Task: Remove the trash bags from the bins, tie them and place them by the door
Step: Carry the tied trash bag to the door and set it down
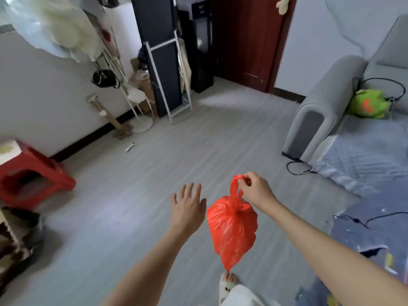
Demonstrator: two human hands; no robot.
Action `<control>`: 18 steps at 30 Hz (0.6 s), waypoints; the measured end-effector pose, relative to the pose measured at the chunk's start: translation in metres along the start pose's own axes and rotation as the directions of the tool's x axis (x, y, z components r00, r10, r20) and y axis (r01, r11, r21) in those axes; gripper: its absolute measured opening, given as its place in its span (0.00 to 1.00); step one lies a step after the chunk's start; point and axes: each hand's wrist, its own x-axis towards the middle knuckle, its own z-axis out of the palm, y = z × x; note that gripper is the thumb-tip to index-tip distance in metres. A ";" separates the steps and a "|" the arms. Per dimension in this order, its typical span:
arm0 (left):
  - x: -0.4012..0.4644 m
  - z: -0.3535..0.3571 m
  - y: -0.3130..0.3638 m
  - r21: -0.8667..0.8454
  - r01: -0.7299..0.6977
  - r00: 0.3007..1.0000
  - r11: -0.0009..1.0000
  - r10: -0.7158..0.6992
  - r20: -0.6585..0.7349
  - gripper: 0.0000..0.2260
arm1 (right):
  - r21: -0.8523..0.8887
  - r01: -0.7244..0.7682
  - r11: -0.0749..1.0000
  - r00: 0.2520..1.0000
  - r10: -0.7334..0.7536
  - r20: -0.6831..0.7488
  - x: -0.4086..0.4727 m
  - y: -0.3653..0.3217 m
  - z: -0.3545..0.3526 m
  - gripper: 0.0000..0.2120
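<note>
A red plastic trash bag (231,230) hangs in the air in front of me, knotted at its neck, with looped handles above the knot. My right hand (256,191) pinches the top of those handles. To the left of the bag my left hand (187,206) is spread, fingers apart, holding nothing and not touching the bag. A dark red door (247,40) stands shut at the far end of the room. No bin is clearly in view.
Grey sofa (326,111) with a green toy (366,104) at right, cables (298,168) on the floor beside it. Red stool (33,173) at left. White rack (167,80) and coat stand (136,102) along the far wall. My slippered foot (229,283) is below the bag.
</note>
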 end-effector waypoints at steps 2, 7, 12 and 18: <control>0.057 -0.013 0.013 -0.003 -0.024 1.000 1.000 0.024 -0.015 0.22 | 0.011 0.003 1.000 1.000 -0.003 -0.009 0.053 -0.008 -0.011 0.12; 0.199 -0.031 0.041 -0.031 -0.093 0.996 0.995 0.092 -0.018 0.22 | 0.022 -0.035 0.999 0.999 0.035 -0.027 0.195 -0.016 -0.036 0.11; 0.377 -0.035 0.063 -0.007 -0.144 0.989 0.989 0.144 -0.018 0.22 | 0.016 -0.080 0.997 0.992 0.081 -0.097 0.360 -0.010 -0.052 0.10; 0.599 -0.057 0.106 -0.014 -0.244 0.969 0.970 0.244 0.045 0.21 | -0.021 -0.194 0.981 0.971 0.189 -0.149 0.556 -0.011 -0.095 0.09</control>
